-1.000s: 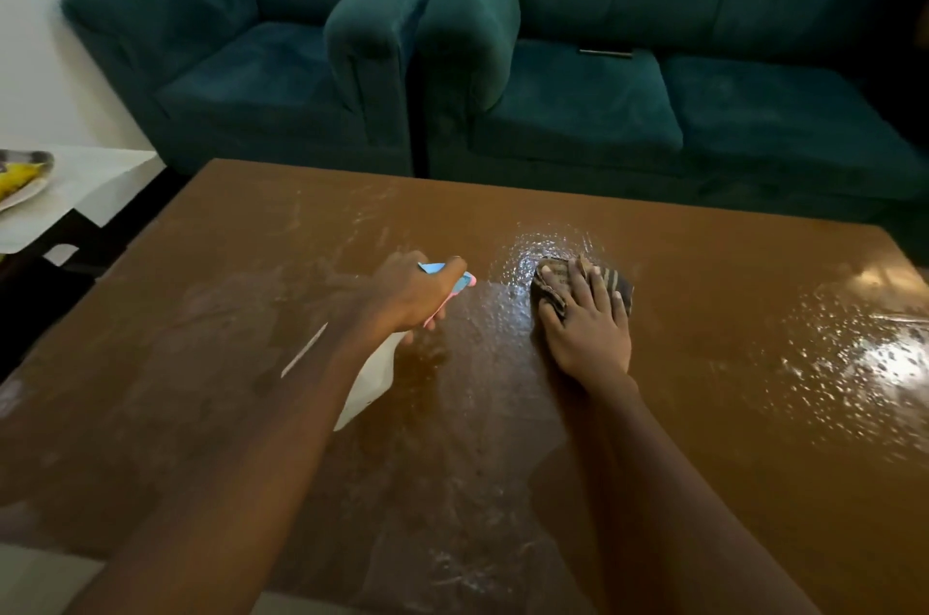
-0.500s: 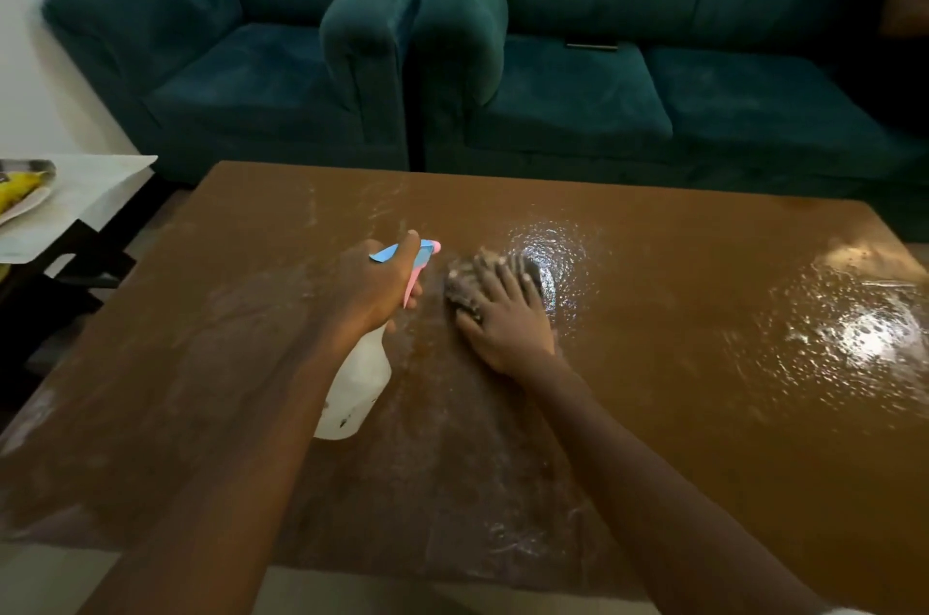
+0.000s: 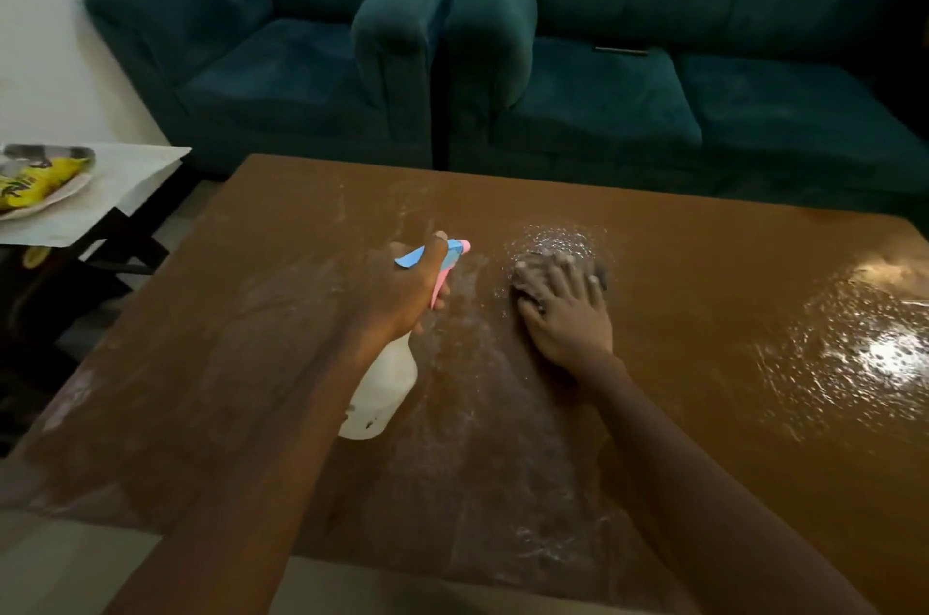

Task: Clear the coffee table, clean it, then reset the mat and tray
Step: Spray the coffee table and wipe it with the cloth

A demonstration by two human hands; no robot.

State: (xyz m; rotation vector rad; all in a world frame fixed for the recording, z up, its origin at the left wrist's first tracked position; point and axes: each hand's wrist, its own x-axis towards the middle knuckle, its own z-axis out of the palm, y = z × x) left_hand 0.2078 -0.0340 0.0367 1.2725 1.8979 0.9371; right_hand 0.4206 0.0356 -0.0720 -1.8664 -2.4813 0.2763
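The brown bench [image 3: 704, 292] fills the lower view. The cloth [image 3: 528, 280] lies on it a little past its middle, and everything else here is placed from that cloth.

The right hand [image 3: 570, 320] lies palm down on top of the cloth with its grip wide open. Its fingers [image 3: 558, 275] are spread and fairly straight, pressing the crumpled fabric onto the wood. The cloth shows at the hand's left and past the fingertips.

Just left of the cloth, and apart from it, the left hand [image 3: 402, 295] has its grip closed round the neck of a spray bottle [image 3: 384, 388]. The white body slants down from the hand toward the person. Whether its base touches the bench cannot be told. The blue and pink spray head [image 3: 447, 257] pokes out past the knuckles, aimed away from the person.

A patch of glistening droplets [image 3: 558, 240] lies right beyond the cloth, at its far edge. Well to the right of the cloth, a larger wet patch [image 3: 854, 353] shines under the light. Pale, dull streaks [image 3: 467, 338] run between the cloth and the bottle.

Beyond the cloth, off the bench, stands a dark teal sofa [image 3: 704, 101] with a slim dark object [image 3: 621, 51] on its seat, too small to identify. A matching armchair [image 3: 261, 61] stands beyond and to the left. Far left of the cloth, a small side bench [image 3: 135, 172] carries a plate [image 3: 60, 199] holding a yellow packet [image 3: 35, 182].
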